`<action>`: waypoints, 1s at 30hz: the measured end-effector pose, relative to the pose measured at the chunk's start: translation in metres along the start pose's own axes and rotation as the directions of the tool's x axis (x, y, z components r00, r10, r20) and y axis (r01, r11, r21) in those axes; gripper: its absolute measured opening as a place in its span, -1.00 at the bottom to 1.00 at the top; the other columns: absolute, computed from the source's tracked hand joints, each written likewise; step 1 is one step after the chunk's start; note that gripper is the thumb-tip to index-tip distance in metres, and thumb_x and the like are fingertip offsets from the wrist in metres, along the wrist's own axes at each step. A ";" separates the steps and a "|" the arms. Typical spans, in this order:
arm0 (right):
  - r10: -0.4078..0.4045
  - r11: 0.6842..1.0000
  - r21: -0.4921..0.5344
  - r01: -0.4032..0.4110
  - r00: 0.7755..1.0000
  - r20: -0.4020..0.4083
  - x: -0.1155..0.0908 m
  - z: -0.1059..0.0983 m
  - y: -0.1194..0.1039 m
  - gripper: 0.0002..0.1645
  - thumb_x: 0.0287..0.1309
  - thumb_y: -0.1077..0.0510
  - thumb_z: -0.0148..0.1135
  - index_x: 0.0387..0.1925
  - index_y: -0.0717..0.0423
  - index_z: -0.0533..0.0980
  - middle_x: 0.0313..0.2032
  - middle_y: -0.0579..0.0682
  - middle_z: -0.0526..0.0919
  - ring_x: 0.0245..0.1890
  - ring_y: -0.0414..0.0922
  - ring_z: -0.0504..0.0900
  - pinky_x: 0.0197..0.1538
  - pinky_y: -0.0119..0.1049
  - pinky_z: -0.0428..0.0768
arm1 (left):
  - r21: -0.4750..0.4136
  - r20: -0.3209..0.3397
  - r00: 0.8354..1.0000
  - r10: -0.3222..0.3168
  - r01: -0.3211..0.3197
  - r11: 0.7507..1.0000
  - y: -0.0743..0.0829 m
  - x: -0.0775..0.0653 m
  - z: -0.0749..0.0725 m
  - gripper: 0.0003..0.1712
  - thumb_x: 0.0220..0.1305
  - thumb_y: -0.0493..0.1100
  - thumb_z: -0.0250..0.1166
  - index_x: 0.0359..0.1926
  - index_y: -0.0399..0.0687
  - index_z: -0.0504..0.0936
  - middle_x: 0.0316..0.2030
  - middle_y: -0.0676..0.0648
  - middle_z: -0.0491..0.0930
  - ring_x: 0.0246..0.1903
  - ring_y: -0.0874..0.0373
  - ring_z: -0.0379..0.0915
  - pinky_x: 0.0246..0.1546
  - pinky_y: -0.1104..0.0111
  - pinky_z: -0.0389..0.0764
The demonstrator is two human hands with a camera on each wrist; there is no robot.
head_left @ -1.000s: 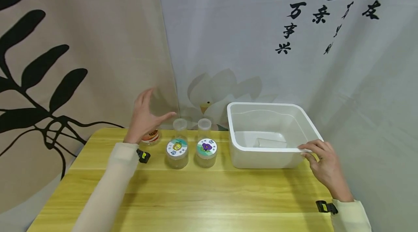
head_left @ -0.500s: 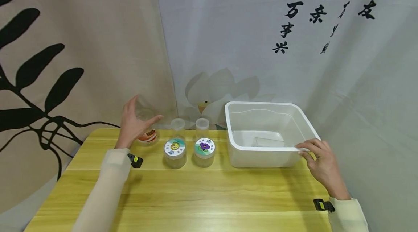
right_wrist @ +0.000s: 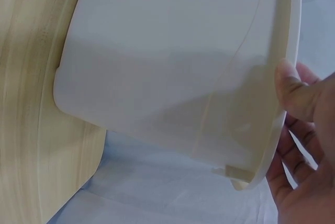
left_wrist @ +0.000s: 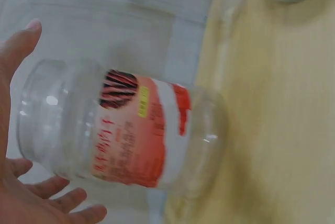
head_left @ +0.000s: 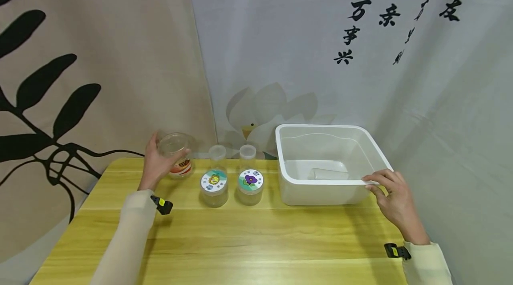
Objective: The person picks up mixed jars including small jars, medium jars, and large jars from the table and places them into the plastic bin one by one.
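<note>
A clear wide-mouthed jar [head_left: 181,167] with a red-and-white label stands upright at the table's far left edge. My left hand [head_left: 157,164] is spread around its upper part. In the left wrist view, the thumb stands apart from the jar [left_wrist: 141,130], while the other fingers lie close along its opposite side; whether they touch it I cannot tell. With thumb and fingers, my right hand [head_left: 396,202] grips the rim of a white plastic bin [head_left: 320,193] at its near right corner. Inside the bin lies a translucent cylinder [head_left: 329,174] on its side.
Two small clear jars, one with a yellow flower lid [head_left: 214,181] and one with a purple flower lid [head_left: 250,180], stand mid-table. Behind them are two clear round-topped containers [head_left: 217,151]. A printed curtain [head_left: 280,53] hangs behind the wooden table [head_left: 240,245].
My left hand has moved left and down around the labelled jar, whose mouth now shows. The right hand stays on the bin's rim. The whole view has shifted slightly.
</note>
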State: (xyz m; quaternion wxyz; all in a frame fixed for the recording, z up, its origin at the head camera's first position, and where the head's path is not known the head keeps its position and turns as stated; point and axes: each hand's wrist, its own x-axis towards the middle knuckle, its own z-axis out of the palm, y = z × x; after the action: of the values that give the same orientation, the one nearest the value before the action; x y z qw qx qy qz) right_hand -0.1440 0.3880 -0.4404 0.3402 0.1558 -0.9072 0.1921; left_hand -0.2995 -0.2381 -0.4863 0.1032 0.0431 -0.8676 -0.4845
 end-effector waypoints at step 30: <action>0.018 1.000 0.026 -0.017 0.999 -0.033 -0.001 0.005 0.000 -0.60 -0.11 0.57 0.49 -0.26 0.11 0.73 -0.25 0.01 0.66 -0.26 -0.23 0.25 -0.24 -0.37 0.16 | -0.088 0.048 0.996 -0.073 0.077 0.993 -0.035 -0.007 0.014 0.40 0.09 0.27 0.54 0.66 0.04 -0.21 0.54 -0.31 0.11 0.45 -0.32 0.16 0.31 -0.08 0.48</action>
State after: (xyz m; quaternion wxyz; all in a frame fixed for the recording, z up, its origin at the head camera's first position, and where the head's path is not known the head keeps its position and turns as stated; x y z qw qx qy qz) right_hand -0.1462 0.3854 -0.4444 0.3517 0.1490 -0.9001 0.2094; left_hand -0.2962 -0.2439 -0.5239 0.0673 0.0599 -0.8447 -0.5275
